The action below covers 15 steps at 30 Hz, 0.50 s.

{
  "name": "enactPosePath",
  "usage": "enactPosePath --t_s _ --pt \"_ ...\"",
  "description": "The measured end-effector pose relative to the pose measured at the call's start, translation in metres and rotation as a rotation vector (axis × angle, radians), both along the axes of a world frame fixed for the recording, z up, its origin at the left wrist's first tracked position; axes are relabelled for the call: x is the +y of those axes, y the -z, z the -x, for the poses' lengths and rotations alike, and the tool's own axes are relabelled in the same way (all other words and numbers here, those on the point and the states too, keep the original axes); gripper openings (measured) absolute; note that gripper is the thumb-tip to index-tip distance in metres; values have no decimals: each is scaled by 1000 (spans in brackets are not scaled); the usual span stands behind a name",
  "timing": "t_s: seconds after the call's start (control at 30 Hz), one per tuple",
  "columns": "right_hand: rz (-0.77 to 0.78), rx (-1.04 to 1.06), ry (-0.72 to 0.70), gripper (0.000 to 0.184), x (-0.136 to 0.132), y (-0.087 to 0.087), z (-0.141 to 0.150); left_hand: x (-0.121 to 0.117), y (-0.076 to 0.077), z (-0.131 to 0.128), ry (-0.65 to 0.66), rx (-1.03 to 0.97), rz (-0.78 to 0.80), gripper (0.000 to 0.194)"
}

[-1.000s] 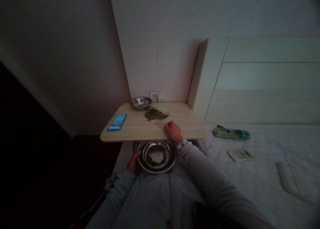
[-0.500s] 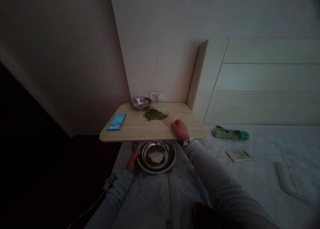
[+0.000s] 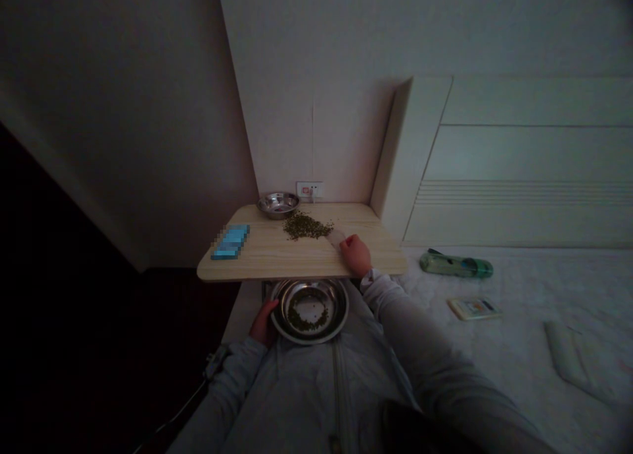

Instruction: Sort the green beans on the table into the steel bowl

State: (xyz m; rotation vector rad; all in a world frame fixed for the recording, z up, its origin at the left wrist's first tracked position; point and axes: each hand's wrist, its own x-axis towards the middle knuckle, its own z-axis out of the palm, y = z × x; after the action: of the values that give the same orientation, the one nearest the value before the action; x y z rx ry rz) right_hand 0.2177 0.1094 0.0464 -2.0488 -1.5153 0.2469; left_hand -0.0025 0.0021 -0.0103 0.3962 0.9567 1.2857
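A small steel bowl (image 3: 277, 205) sits at the back of the bedside table (image 3: 291, 264), with a heap of what seem to be mung beans (image 3: 305, 226) just before it and a flat packet (image 3: 230, 241) to its left. A steel basin (image 3: 277, 312) lies below the table's front edge, more beans (image 3: 306, 319) inside it, while a bottle (image 3: 455, 264) and a card (image 3: 473, 308) lie on the bed (image 3: 519, 355) to the right.

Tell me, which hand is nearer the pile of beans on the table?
Right. The right hand sits on the table beside the pile of beans; the left hand is below the table, at the metal bowl's rim.

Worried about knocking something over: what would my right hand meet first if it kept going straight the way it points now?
The right hand points up and left across the tabletop. First comes the pale flat piece at its fingertips, then probably the pile of small green beans, though depth is unclear.
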Motion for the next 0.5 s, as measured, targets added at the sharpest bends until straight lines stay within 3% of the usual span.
enactPosePath --t_s 0.5 --pt "-9 12 5 24 -1 0 -17 -2 -4 -1 27 -11 11 8"
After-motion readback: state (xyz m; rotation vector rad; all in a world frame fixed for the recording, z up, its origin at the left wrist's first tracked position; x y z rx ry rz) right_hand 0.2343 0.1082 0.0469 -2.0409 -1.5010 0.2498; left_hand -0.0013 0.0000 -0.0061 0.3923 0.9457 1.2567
